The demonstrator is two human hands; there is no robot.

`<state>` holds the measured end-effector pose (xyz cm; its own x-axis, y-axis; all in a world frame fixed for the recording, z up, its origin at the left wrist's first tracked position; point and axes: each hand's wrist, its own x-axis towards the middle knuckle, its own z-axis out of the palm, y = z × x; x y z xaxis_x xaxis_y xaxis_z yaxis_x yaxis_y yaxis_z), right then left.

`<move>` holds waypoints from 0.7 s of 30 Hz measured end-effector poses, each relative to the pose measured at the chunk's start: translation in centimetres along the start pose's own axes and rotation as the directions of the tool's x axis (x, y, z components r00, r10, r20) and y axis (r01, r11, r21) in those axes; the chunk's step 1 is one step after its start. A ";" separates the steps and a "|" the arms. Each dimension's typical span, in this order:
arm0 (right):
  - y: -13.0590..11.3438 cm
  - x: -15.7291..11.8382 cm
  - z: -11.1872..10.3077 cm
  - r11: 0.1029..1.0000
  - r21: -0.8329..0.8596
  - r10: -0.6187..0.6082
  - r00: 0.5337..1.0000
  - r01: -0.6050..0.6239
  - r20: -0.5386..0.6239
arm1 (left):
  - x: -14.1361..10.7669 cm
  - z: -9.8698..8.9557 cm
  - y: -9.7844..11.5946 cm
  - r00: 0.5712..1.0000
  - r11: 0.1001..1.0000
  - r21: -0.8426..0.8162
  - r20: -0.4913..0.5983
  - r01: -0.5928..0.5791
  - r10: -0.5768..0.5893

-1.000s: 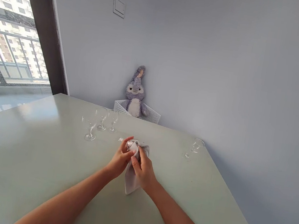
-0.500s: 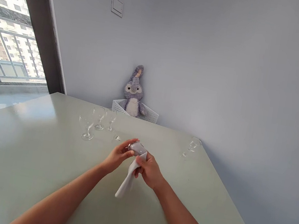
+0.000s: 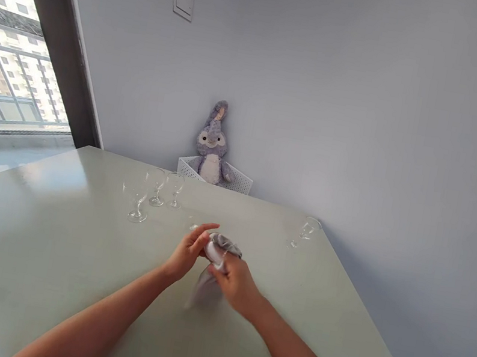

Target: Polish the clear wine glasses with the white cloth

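Note:
My left hand (image 3: 184, 255) is closed around a stemmed glass (image 3: 212, 251) tilted on its side above the table, its foot showing beyond my fingers. My right hand (image 3: 240, 281) grips a pale grey cloth (image 3: 207, 288). Part of the cloth is bunched against the bowl of the glass, and the rest hangs below, blurred by motion. How far the cloth reaches into the bowl is hard to make out. Farther back on the left stand three clear stemmed glasses, the nearest glass (image 3: 137, 216) a little in front of the other two.
Another stemmed glass (image 3: 306, 231) is near the table's right edge. A white perforated basket (image 3: 237, 183) holding a purple plush toy (image 3: 213, 148) sits at the far edge, against the wall. The pale table (image 3: 45, 268) has a glossy surface.
My right hand has shifted slightly right and down, and the cloth now covers more of the bowl's far side. The glass has turned a little in my left hand. The view has shifted slightly.

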<state>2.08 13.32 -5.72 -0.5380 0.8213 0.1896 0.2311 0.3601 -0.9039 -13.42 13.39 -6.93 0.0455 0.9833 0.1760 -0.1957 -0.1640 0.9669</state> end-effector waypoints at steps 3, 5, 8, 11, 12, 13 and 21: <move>-0.2 -0.1 0.0 0.999 -0.048 -0.025 0.999 0.023 -0.041 | 0.0 0.0 -0.4 0.998 0.998 -0.012 -0.005 0.067 -0.067; -0.3 0.2 -0.5 0.976 0.206 0.085 0.996 -0.075 -0.041 | -0.1 0.2 -0.3 0.999 0.999 -0.037 0.037 0.023 -0.022; -0.4 0.6 -1.0 0.818 0.549 0.205 0.979 -0.173 0.003 | -0.3 0.6 0.0 0.994 0.996 -0.056 0.081 -0.069 0.073; 0.1 0.4 -0.2 0.930 0.351 0.137 0.989 -0.106 -0.064 | -0.3 0.7 0.0 0.998 0.998 -0.015 0.030 -0.058 0.059; 0.3 0.2 0.2 0.978 0.199 0.083 0.992 -0.064 -0.091 | -0.3 0.6 -0.1 1.000 1.000 0.010 0.026 -0.018 0.018; 0.7 0.1 0.4 0.999 0.048 0.025 0.994 -0.020 -0.106 | -0.2 0.5 -0.2 0.999 0.998 0.050 0.026 0.029 -0.031; 1.5 1.5 -3.5 0.963 0.112 0.250 0.968 -0.247 -0.019 | 0.4 -1.5 -0.5 0.904 0.326 0.904 0.129 -0.276 0.409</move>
<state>4.41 16.63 -5.42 -0.4472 0.8937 -0.0354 0.2648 0.0946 -0.9597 -14.76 13.99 -7.57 0.0873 0.8114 0.5779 0.8094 -0.3959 0.4336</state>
